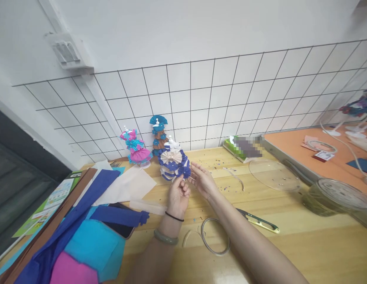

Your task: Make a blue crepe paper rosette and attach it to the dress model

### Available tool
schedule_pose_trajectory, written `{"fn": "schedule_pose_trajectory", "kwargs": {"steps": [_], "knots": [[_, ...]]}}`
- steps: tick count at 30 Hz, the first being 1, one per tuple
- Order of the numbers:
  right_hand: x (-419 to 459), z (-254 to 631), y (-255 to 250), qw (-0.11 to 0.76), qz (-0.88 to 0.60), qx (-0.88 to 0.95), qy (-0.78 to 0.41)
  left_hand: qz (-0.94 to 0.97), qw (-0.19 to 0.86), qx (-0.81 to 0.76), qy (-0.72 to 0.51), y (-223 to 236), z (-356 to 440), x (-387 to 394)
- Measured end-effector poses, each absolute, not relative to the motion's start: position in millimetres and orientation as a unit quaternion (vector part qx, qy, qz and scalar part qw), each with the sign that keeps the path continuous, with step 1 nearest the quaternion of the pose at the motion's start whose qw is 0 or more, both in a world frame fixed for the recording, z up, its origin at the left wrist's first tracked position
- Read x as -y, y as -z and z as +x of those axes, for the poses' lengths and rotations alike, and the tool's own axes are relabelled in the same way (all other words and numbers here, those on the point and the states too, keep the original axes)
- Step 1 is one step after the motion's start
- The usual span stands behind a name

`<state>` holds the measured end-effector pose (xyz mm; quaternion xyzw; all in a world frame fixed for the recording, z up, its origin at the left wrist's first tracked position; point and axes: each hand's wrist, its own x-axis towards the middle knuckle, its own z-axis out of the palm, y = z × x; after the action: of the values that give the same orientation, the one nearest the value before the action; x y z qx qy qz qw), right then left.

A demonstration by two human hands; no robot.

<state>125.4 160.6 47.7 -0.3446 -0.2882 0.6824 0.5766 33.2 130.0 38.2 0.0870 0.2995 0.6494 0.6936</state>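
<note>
A small dress form wears a dress of pleated dark blue and white paper. On its lower front sits a dark blue paper rosette. My left hand is closed, thumb and fingers pinched at the rosette's lower edge. At the dress's right side, my right hand has its fingers stretched out and apart, their tips by the rosette. Two more dressed forms stand behind: a pink and turquoise one and a teal and brown one.
Coloured paper sheets partly cover a phone at left. A tape ring and a box cutter lie in front. Rightward are a clear plate, a large tape roll and an orange-topped table. Paper scraps dot the wood.
</note>
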Motion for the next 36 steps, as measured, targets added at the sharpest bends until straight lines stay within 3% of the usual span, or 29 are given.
{"fn": "schedule_pose_trajectory", "kwargs": {"steps": [12,22,26,29,36], "knots": [[-161.6,131.6,-44.8,0.585,-0.368,0.274,-0.669,0.072,0.687,-0.307,-0.654,-37.5,39.5,-124.2],[-133.3,193.2,-67.2,0.611,-0.418,0.361,-0.567,0.083,0.675,-0.346,-0.646,-39.1,52.1,-114.3],[-90.4,236.7,-60.0,0.553,-0.468,0.455,-0.518,0.125,0.671,-0.356,-0.639,-37.8,60.6,-108.0],[-54.6,265.5,-46.5,0.481,-0.517,0.469,-0.53,0.159,0.665,-0.369,-0.629,-32.8,70.2,-104.0],[-9.0,305.3,-4.9,0.402,-0.614,0.479,-0.481,0.247,0.64,-0.416,-0.597,-21.2,68.6,-96.3]]}}
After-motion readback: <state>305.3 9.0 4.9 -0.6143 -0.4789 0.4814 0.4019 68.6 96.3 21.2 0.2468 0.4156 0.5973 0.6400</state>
